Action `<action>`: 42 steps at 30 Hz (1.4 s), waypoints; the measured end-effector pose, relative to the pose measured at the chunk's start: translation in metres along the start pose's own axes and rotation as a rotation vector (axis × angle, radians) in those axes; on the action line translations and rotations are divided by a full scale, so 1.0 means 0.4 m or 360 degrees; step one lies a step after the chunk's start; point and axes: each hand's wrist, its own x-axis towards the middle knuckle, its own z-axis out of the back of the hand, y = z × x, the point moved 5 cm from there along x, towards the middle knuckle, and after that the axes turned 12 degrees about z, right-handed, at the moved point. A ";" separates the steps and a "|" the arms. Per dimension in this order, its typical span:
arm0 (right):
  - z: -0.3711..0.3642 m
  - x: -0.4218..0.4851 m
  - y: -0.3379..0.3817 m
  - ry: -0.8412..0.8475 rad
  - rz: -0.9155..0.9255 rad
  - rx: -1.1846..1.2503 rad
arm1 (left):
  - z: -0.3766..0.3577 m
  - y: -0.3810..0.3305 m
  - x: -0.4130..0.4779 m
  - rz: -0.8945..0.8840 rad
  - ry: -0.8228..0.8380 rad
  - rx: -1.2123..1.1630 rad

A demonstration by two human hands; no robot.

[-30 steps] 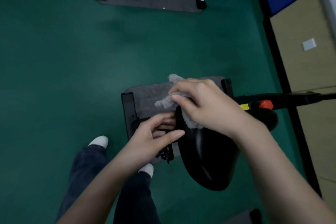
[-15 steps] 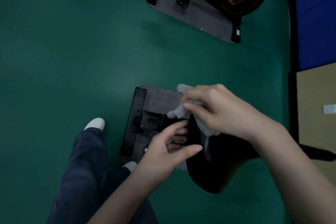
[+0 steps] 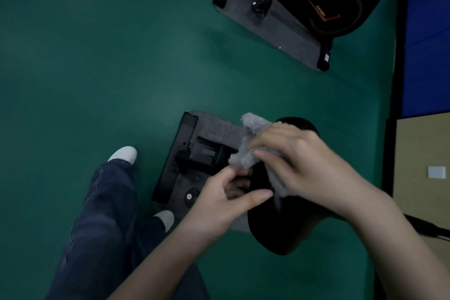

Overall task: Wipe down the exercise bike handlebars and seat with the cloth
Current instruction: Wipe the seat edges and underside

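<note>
I look down on the bike's black seat (image 3: 280,229), low and right of centre. My right hand (image 3: 299,165) grips a fluffy grey cloth (image 3: 253,139) and presses it against the narrow front end of the seat. My left hand (image 3: 226,200) holds the seat's left edge, thumb on top and fingers curled under it. Below the seat lie the bike's black rear base bar (image 3: 175,156) and a grey floor mat (image 3: 214,126). The handlebars are out of view.
A second exercise bike (image 3: 328,0) on its own grey mat (image 3: 287,31) stands at the top right. My legs in dark jeans (image 3: 104,214) and white shoes stand at lower left on the green floor. A blue and tan wall (image 3: 426,56) runs along the right edge.
The view has swung right and down, bringing the second bike into sight. My right hand with the cloth has shifted along the front of the seat; my left hand keeps its hold.
</note>
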 end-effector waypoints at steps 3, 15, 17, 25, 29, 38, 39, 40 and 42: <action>0.027 0.014 -0.028 -0.0105 -0.0167 -0.0015 | -0.001 0.015 -0.015 0.0038 0.0073 0.0032; 0.002 0.014 -0.007 0.0021 -0.0029 -0.0139 | 0.003 0.029 -0.039 0.0005 0.0126 0.0057; 0.031 0.016 -0.040 -0.0140 -0.0189 -0.0146 | 0.006 0.028 -0.037 -0.0005 0.0126 0.0082; -0.084 -0.055 0.096 0.0169 0.0103 -0.0245 | 0.014 0.046 -0.044 0.0042 0.0202 0.0099; -0.046 -0.032 0.055 0.0025 0.0042 -0.0217 | 0.011 0.055 -0.042 0.0086 0.0147 0.0076; 0.054 0.016 -0.192 -0.0310 -0.0682 0.0494 | 0.008 0.024 -0.042 0.0053 0.0124 0.0225; 0.054 0.001 -0.210 -0.0388 -0.0734 0.0579 | 0.008 0.021 -0.043 0.0056 0.0119 0.0248; 0.052 -0.017 -0.225 -0.0482 -0.0793 0.0648 | 0.007 0.016 -0.044 0.0054 0.0112 0.0278; 0.044 -0.057 -0.250 -0.0699 -0.0932 0.0718 | 0.007 0.007 -0.044 0.0044 0.0101 0.0365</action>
